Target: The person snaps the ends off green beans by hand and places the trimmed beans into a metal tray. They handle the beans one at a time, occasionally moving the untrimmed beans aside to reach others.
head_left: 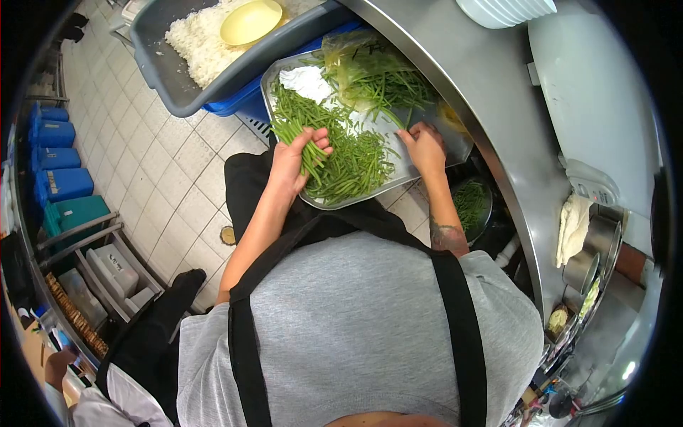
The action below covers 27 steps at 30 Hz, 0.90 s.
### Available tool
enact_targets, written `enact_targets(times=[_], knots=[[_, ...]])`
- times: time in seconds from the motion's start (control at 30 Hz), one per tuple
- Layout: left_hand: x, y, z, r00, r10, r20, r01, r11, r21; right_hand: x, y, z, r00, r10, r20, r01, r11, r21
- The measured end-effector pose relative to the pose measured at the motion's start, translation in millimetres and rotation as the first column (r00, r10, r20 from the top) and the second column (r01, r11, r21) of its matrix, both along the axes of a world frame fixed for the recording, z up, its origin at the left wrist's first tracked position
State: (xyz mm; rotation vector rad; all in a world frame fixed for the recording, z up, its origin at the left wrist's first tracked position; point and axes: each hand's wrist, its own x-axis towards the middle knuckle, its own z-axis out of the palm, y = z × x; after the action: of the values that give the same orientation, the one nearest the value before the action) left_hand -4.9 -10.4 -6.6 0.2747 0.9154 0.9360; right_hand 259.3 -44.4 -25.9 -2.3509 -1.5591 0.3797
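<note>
My left hand (302,152) is closed around a bunch of thin green stalks (288,131) that look like green beans, held over the left part of a metal tray (343,204). Under it lies a pile of short cut pieces (359,160). On the tray's right side, my right hand (425,146) has thumb and fingers together on a green stalk (393,118). Behind it, more long stalks (398,84) spill from a clear yellowish plastic bag (352,60). A crumpled white sheet (306,82) lies at the tray's far left.
A grey tub (160,82) holds white rice (199,39) and a yellow bowl (251,21). A steel counter (455,64) curves along the right. Below it, a container of greens (469,206) stands near my right forearm. Another person (135,363) is at lower left. Blue bins (64,183) line the left.
</note>
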Motion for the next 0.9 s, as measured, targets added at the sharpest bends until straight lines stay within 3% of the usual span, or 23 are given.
enact_targets(times=[0.07, 0.13, 0.2, 0.27, 0.33, 0.4, 0.47, 0.53, 0.63, 0.77, 0.9], knots=[[5.1, -5.1, -1.1, 1.000, 0.011, 0.017, -0.012, 0.998, 0.058, 7.1, 0.5, -12.6, 1.000, -0.021, -0.024, 0.020, 0.999, -0.037], [7.7, -7.7, 6.6, 0.993, -0.091, -0.069, 0.103, 0.976, 0.193, 3.5, 0.7, -11.2, 0.997, -0.039, -0.072, 0.039, 0.999, -0.008], [11.0, -12.4, 11.8, 0.990, -0.087, -0.108, 0.106, 0.977, 0.186, -4.5, -1.7, -7.4, 0.990, -0.055, -0.127, 0.057, 0.998, 0.016], [10.6, -13.7, 12.3, 0.930, -0.198, -0.309, 0.286, 0.919, 0.271, -14.5, -5.4, 9.1, 0.993, -0.062, -0.101, 0.066, 0.997, 0.033], [12.6, -15.0, 8.9, 0.916, -0.166, -0.366, 0.292, 0.900, 0.323, -25.2, -9.9, 31.9, 0.993, 0.009, -0.118, 0.002, 0.996, 0.089], [14.6, -15.6, 18.3, 0.777, -0.165, -0.607, 0.432, 0.841, 0.324, -33.3, -12.7, 53.9, 0.989, 0.076, -0.128, -0.057, 0.988, 0.145], [17.3, -15.6, 12.7, 0.724, -0.130, -0.678, 0.481, 0.799, 0.360, -39.8, -12.9, 71.8, 0.915, 0.245, -0.322, -0.178, 0.958, 0.223], [22.1, -15.4, 17.3, 0.719, 0.077, -0.691, 0.502, 0.630, 0.593, -46.9, -12.8, 86.2, 0.883, 0.297, -0.363, -0.230, 0.949, 0.218], [20.1, -14.1, 32.4, 0.658, 0.144, -0.739, 0.580, 0.528, 0.620, -54.7, -9.2, 91.0, 0.806, 0.414, -0.423, -0.346, 0.909, 0.232], [15.5, -11.3, 32.2, 0.592, 0.144, -0.793, 0.659, 0.480, 0.579, -61.7, -7.1, 89.4, 0.729, 0.550, -0.406, -0.463, 0.834, 0.299], [11.4, -12.1, 25.9, 0.488, 0.165, -0.857, 0.729, 0.463, 0.504, -64.6, -7.6, 90.2, 0.712, 0.563, -0.419, -0.463, 0.825, 0.323]])
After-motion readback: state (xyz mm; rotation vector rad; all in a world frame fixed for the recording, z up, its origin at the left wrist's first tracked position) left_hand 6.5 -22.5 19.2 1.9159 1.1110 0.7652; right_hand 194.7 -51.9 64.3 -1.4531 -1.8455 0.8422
